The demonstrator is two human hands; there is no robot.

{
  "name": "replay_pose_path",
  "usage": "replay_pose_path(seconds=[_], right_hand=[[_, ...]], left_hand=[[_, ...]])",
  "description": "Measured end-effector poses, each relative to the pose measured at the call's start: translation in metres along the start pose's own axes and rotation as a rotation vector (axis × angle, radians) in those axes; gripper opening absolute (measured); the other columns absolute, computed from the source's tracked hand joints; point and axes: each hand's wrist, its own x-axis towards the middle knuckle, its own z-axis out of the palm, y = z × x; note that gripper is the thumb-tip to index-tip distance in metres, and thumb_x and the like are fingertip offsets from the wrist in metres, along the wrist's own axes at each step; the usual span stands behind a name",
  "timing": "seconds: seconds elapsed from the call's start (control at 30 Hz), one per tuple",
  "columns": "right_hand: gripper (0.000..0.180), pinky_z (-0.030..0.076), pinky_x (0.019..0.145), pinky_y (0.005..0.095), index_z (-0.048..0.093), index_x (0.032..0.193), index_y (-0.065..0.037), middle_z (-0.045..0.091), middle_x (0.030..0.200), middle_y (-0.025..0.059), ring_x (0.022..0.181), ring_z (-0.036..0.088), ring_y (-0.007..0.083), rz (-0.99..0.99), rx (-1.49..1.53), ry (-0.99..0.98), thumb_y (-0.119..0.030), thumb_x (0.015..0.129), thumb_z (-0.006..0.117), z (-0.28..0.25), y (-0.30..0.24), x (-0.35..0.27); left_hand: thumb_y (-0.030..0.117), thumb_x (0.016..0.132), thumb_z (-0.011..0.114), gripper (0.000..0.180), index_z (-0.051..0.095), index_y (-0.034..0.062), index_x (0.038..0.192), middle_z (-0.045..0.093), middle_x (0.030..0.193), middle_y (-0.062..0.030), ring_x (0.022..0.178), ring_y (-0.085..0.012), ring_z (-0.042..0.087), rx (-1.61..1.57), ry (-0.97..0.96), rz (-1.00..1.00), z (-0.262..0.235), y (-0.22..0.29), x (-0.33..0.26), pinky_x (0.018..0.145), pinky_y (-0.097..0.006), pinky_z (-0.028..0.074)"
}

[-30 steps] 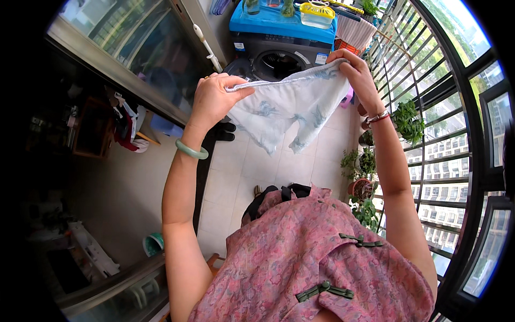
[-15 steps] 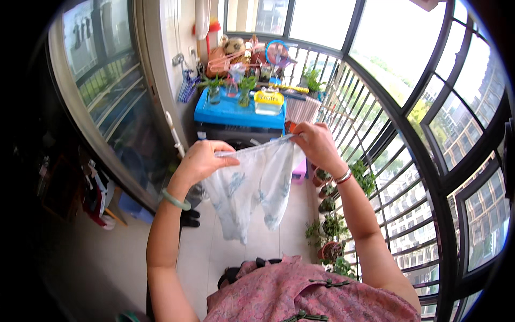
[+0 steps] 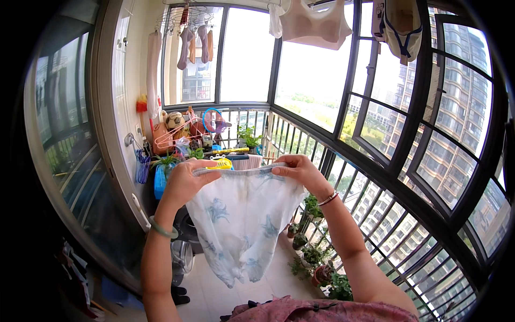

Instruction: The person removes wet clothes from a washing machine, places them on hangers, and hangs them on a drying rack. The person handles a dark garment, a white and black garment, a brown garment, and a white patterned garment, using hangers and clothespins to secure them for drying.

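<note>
White elastic-waist shorts (image 3: 244,214) with a blue floral print hang spread out in front of me. My left hand (image 3: 186,181) pinches one end of the waistband, thumb and fingers closed on it. At the other end my right hand (image 3: 304,174) grips the band the same way. The cloth falls loose from the band, its hem hanging above the floor. Behind it, the blue top of a cabinet or machine (image 3: 160,181) and a yellow-lidded container (image 3: 221,163) are partly hidden.
Potted plants (image 3: 322,273) line the railing (image 3: 370,241) at the right. Pink hangers (image 3: 179,137), a ball (image 3: 174,121) and a blue hoop (image 3: 213,111) crowd the far end. Overhead hang socks (image 3: 186,48), a beige bra (image 3: 316,24) and another garment (image 3: 402,32). A glass door (image 3: 70,134) stands left.
My view has tilted up, bringing the hanging laundry into sight. Both hands have spread the waistband straighter, and the shorts now face me broader and flatter.
</note>
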Motion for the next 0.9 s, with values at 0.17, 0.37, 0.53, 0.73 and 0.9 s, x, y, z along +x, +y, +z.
replay_pose_path(seconds=[0.17,0.37,0.53,0.73,0.9], right_hand=[[0.026,0.046,0.064,0.02,0.072,0.095,-0.002,0.068,0.081,-0.0009,0.071,0.058,0.0036,-0.09,0.266,0.239,-0.025,0.083,0.079,0.006,-0.021,-0.028],[0.022,0.047,0.067,0.0188,0.072,0.095,-0.002,0.068,0.081,-0.0014,0.075,0.06,0.0027,-0.121,0.062,0.279,-0.021,0.087,0.076,0.034,-0.038,-0.023],[0.019,0.047,0.066,0.0199,0.072,0.094,0.0,0.07,0.082,0.0013,0.076,0.06,0.0031,-0.201,-0.056,0.394,-0.017,0.087,0.074,0.042,-0.078,0.006],[0.016,0.049,0.073,0.0243,0.072,0.091,0.001,0.071,0.083,0.0038,0.078,0.062,0.0076,-0.319,-0.111,0.43,-0.014,0.09,0.068,0.037,-0.098,0.073],[0.026,0.047,0.07,0.0231,0.071,0.094,0.0,0.068,0.08,0.0021,0.074,0.059,0.0079,-0.326,0.064,0.422,-0.025,0.094,0.064,0.015,-0.09,0.137]], left_hand=[[0.031,0.078,0.08,0.03,0.076,0.0048,0.092,0.064,0.082,-0.0064,0.083,-0.0205,0.063,-0.002,-0.062,0.057,-0.002,-0.001,0.002,0.077,-0.029,0.047],[0.022,0.084,0.078,0.022,0.074,0.0013,0.09,0.064,0.077,0.0021,0.071,-0.0049,0.055,-0.419,-0.011,0.044,0.03,-0.005,0.013,0.064,-0.022,0.042],[0.027,0.091,0.07,0.024,0.069,0.0058,0.103,0.066,0.095,0.0022,0.084,-0.0037,0.058,-0.812,-0.184,-0.018,0.039,0.025,0.035,0.072,-0.022,0.046],[0.034,0.095,0.064,0.033,0.059,0.0093,0.116,0.066,0.097,-0.0004,0.088,-0.0099,0.065,-1.192,-0.389,-0.156,0.027,0.033,0.076,0.073,-0.027,0.054],[0.034,0.094,0.065,0.034,0.061,0.0043,0.112,0.066,0.091,-0.0028,0.078,-0.0101,0.065,-1.302,-0.218,-0.056,0.051,0.031,0.143,0.067,-0.024,0.053]])
